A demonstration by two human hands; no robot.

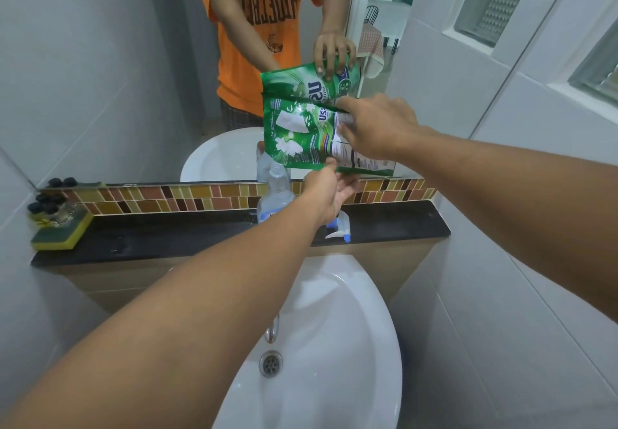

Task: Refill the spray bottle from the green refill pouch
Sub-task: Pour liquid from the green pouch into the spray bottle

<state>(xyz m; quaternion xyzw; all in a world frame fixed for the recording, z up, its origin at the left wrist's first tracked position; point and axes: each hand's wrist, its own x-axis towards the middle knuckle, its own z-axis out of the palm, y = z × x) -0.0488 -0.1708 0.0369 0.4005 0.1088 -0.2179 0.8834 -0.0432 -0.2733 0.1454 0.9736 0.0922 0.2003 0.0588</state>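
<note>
The green refill pouch (301, 134) is tilted in the air above the dark shelf, close to the mirror. My right hand (374, 127) grips its upper right side. My left hand (329, 187) holds its lower edge from beneath, thumb on the front. Below the pouch's low left corner stands the clear spray bottle (275, 194) with its neck open; the corner hides the mouth. The white and blue spray head (339, 228) lies on the shelf to the bottle's right.
A yellow-green sponge (62, 231) with small black-capped items sits at the left end of the black shelf (167, 238). The white sink (327, 345) with drain and tap is below. The mirror shows a reflection of the person and pouch. Tiled walls close in on both sides.
</note>
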